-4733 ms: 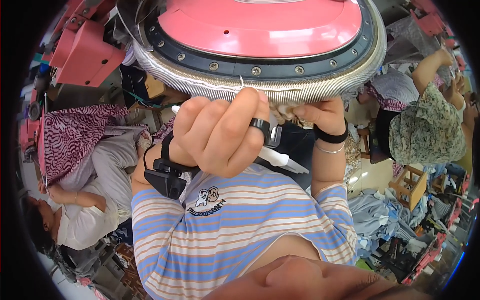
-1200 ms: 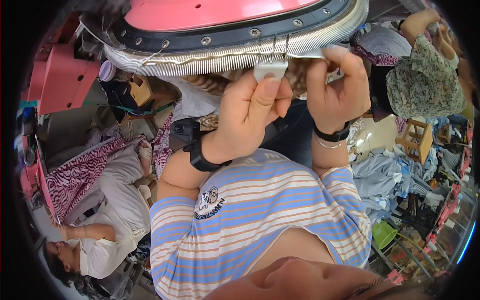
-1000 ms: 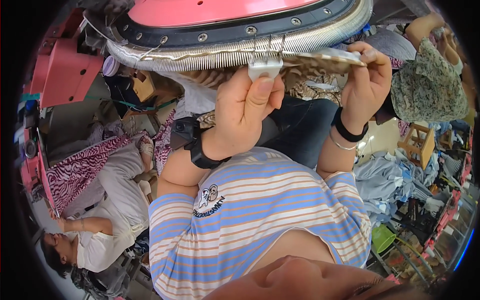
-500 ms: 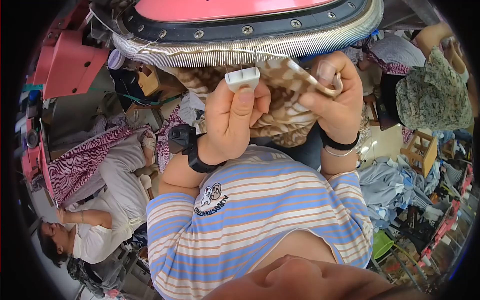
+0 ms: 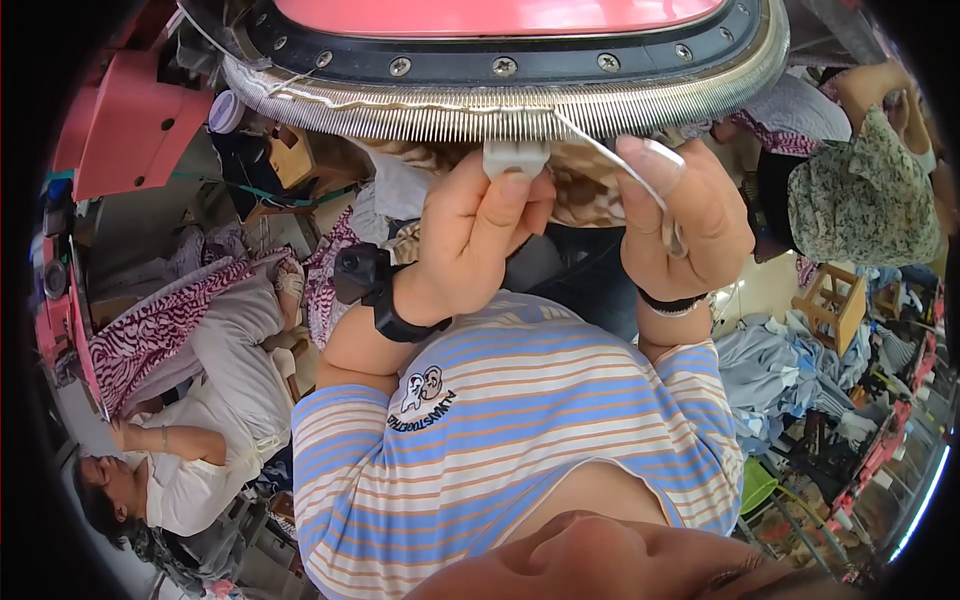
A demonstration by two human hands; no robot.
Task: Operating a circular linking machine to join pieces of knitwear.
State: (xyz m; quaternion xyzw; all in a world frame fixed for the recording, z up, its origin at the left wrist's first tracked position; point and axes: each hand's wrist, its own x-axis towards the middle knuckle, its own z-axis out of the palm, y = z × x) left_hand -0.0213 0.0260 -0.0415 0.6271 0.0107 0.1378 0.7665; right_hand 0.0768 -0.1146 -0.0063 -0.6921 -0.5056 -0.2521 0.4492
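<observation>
Pinched between the thumb and fingers of my left hand [image 5: 470,215] is a small white pronged tool [image 5: 515,158]. Its front end meets the metal teeth of a round linking-machine dial [image 5: 420,122], so the prongs are hidden. A pale knit edge [image 5: 605,155] runs taut from the teeth to my right hand [image 5: 695,215], whose fingers are closed on it; a loop of it hangs below the fingers. Brown-and-white patterned knit fabric [image 5: 590,185] hangs under the dial, partly behind my left fingers. A light yarn line lies along the left part of the teeth.
The machine's pink cover [image 5: 500,12] and black screwed ring rise ahead. At left, a person in white [image 5: 190,470] sits near zebra-patterned cloth [image 5: 170,320]. On the right are a wooden stool [image 5: 832,305], heaped blue-grey garments [image 5: 780,360] and another person's arm.
My left hand has moved up and right, bringing the tool to the teeth. My right hand has shifted slightly down and right, and the knit edge is now stretched into a thin line.
</observation>
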